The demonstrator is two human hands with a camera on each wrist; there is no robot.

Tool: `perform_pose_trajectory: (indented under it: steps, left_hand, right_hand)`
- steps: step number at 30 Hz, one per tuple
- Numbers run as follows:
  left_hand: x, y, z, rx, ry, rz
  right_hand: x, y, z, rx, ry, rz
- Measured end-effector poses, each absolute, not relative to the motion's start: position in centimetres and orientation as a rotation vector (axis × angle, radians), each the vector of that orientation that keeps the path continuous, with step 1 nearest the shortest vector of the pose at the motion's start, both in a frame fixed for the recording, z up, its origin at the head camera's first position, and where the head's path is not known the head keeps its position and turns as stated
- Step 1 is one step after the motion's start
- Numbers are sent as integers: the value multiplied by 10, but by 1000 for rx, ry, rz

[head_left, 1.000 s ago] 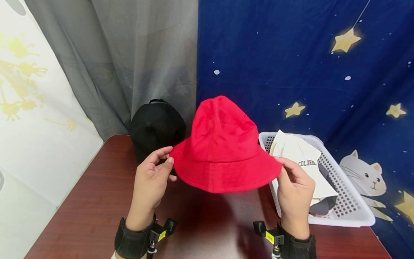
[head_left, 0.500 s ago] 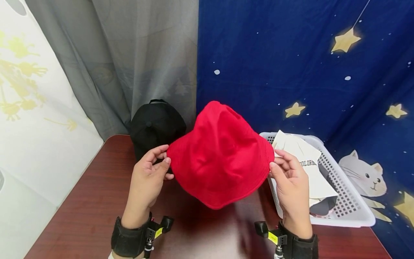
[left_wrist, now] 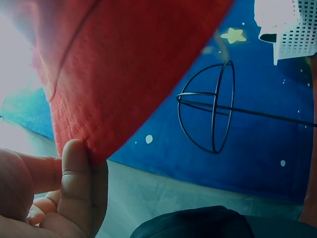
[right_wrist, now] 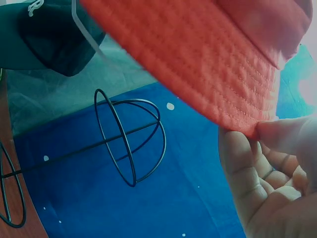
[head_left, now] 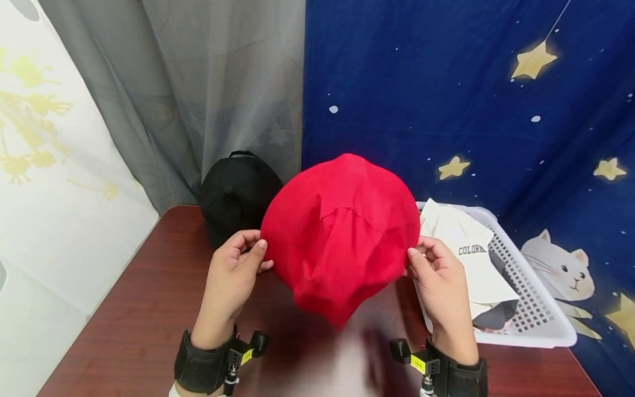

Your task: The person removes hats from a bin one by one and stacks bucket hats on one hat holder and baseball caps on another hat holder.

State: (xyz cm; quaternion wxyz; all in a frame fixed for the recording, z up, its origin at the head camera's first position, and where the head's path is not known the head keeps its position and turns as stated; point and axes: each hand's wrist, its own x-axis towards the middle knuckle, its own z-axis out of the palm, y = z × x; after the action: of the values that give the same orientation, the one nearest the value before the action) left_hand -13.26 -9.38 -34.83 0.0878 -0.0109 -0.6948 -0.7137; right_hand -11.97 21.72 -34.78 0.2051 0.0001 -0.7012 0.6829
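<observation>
A red bucket hat (head_left: 342, 231) is stretched between my two hands above the table, its crown flopping down toward me and the brim fanned out behind. My left hand (head_left: 235, 270) pinches the brim's left edge between thumb and fingers. At the opposite edge, my right hand (head_left: 441, 281) pinches the brim the same way. Stitching rows show on the brim (right_wrist: 198, 74) in the right wrist view. Beyond the hat stands a black wire hat stand (right_wrist: 123, 136) with a domed top, seen in both wrist views and hidden by the hat in the head view.
A black cap (head_left: 238, 193) sits raised at the back left. On the right is a white plastic basket (head_left: 538, 309) holding a white cap (head_left: 461, 237) with dark lettering and other dark headwear. Grey and blue curtains (head_left: 367, 71) hang behind the brown table (head_left: 139, 309).
The hat has tipped over in my hands: its crown pointed up before and now hangs down toward me. My right hand has shifted slightly left, still holding the brim.
</observation>
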Motion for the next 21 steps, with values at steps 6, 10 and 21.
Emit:
perform_pose_trajectory:
  steps: [6, 10, 21]
  left_hand:
    - [-133, -96, -350, -84, -2131, -2136]
    - [-134, -98, -352, -147, -2217, -2124]
    - [-135, -96, -356, -200, -2342, -2097]
  right_hand:
    - [-120, 220, -349, 58, -1961, 1964]
    - [-121, 224, -349, 96, -2031, 1964]
    - [-121, 228, -350, 94, -2162, 1902]
